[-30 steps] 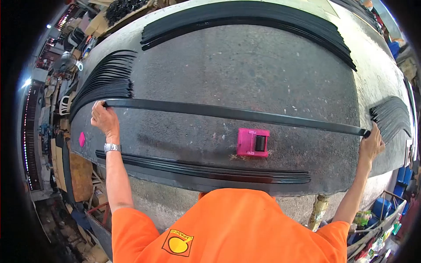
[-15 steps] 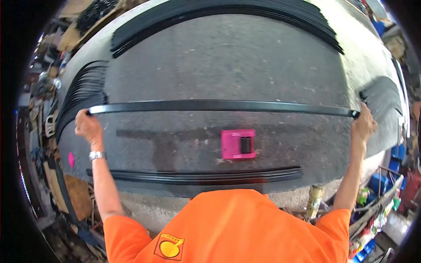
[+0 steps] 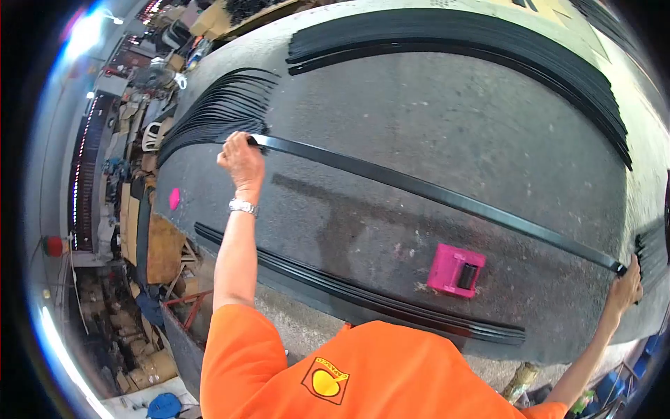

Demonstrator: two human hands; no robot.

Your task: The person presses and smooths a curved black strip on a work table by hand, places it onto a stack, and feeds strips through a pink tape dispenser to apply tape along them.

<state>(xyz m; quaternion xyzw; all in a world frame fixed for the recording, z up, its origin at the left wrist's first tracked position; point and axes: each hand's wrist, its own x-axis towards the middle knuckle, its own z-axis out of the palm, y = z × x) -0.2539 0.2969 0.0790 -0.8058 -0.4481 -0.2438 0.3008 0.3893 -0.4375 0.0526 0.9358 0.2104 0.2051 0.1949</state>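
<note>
A long black strip spans the dark work surface between my hands. My left hand, with a metal watch on its wrist, is closed around the far left end. The other end is gripped by my right hand at the right edge. Below the strip sits a pink block with a black roller-like piece in it. Nearer my body lies a small bundle of black strips. Just beyond my left hand, many thin black strips fan out.
A thick stack of black strips curves along the far side. More dark strips lie beyond my right hand. A small pink piece rests near the left edge. Cartons and clutter fill the floor at left.
The view has turned toward the left, so the table appears tilted and shifted right. Both hands still hold the strip by its ends, which now slopes down to the right in view.
</note>
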